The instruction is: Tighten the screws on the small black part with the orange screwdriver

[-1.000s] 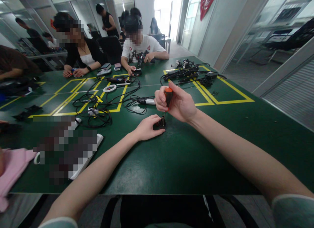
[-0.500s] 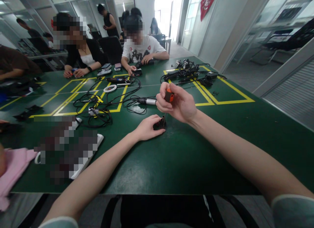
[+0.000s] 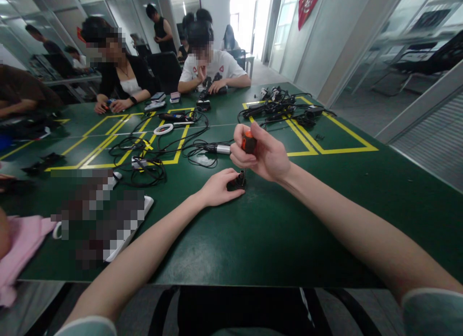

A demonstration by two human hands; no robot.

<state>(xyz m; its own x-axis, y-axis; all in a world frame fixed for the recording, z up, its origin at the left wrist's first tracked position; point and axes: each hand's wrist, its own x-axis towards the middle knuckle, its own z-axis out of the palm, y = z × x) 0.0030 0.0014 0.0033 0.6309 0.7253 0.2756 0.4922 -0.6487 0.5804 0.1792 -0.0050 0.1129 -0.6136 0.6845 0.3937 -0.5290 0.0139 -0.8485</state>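
My right hand [image 3: 264, 152] is wrapped round a screwdriver with an orange and black handle [image 3: 248, 142], held upright. Its thin shaft points down into a small black part [image 3: 238, 182] on the green table [image 3: 275, 230]. My left hand [image 3: 219, 187] lies over the left side of that black part and pins it to the table, with fingers curled on it. Both forearms reach in from the near edge.
Tangled black cables [image 3: 144, 157], a white ring [image 3: 162, 129] and a silver-tipped tool [image 3: 216, 148] lie beyond my hands. More black gear [image 3: 282, 109] sits in a yellow-taped square at the right. Other people sit at the far side. A pink cloth [image 3: 18, 249] lies at the left.
My right hand has turned the screwdriver handle a little, and more of my fingers cover the orange grip. The person in white has raised a hand to the face. My left hand stays put.
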